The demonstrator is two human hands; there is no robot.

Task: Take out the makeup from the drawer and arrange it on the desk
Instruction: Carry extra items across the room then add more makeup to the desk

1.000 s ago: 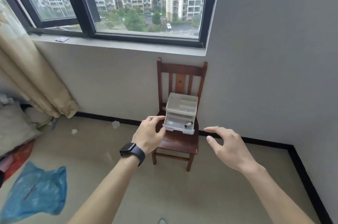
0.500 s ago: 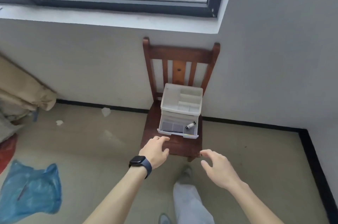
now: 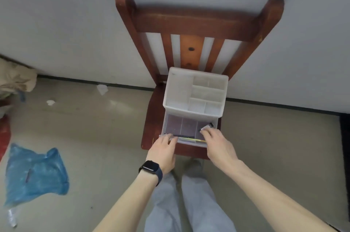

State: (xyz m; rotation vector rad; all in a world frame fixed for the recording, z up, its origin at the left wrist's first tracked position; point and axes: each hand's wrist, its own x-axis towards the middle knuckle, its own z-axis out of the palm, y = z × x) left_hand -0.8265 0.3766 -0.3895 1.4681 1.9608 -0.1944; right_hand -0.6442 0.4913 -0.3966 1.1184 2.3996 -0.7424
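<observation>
The drawer (image 3: 191,139) of the white organizer (image 3: 195,91) sits pulled out toward the front edge of the chair (image 3: 151,127) seat. The left hand (image 3: 162,148) lies on the drawer's front left corner, fingers fairly straight. The right hand (image 3: 217,144) reaches into its right side, fingertips at a small makeup tube (image 3: 208,126) there; whether they grip it is unclear.

- drawer (image 3: 187,127): clear plastic, pulled open towards the person, its dark floor split into three compartments side by side.
- makeup tube (image 3: 208,126): small, pale body with black cap, lying tilted in the drawer's right compartment.
</observation>
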